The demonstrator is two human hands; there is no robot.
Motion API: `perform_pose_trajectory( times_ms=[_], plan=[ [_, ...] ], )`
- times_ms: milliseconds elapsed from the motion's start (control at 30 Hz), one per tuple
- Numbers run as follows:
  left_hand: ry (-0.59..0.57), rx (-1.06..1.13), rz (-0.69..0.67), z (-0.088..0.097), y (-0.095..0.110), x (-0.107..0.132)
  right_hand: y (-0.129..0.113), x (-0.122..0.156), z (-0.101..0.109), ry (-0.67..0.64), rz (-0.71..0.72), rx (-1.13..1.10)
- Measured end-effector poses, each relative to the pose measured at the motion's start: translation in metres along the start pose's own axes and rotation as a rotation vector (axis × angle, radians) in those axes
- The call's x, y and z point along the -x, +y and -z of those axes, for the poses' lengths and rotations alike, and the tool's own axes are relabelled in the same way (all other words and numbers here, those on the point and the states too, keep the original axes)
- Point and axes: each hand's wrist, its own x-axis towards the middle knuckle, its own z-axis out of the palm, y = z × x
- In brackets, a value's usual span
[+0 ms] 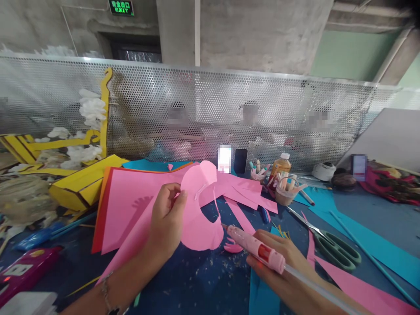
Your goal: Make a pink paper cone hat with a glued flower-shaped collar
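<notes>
Between thumb and fingers, my left hand (169,214) pinches a curved pink paper cutout (203,236) by its left edge, holding it above the table. A thin pink strip runs down the cutout's right side. My right hand (275,256) grips a pink hot glue gun (251,243), with a long clear glue stick (318,286) coming out of its rear. The gun's nozzle points left, close to the cutout's lower right edge; whether it touches I cannot tell. Small pink scraps (233,247) lie just beneath the nozzle.
Green-handled scissors (337,251) lie at right near blue paper (370,232). Pink sheets (131,192) spread behind my left hand. A bottle (280,168) and a cup of markers (285,192) stand at the back. Yellow paper structures (85,179) sit left, before a perforated metal screen (141,109).
</notes>
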Motion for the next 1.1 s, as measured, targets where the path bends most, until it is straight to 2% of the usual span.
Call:
perform_pose_trajectory(
  times_ms=[700,867,1100],
  plan=[
    [-0.007,0.061,0.04,0.0,0.0,0.0,-0.001,0.0,-0.003,0.04,0.043,0.057],
    [-0.01,0.073,0.042,-0.001,-0.001,0.001,-0.003,0.001,-0.002,0.011,0.028,0.091],
    [-0.009,0.078,0.036,-0.001,-0.001,0.001,-0.001,0.006,-0.007,0.087,0.05,0.114]
  ],
)
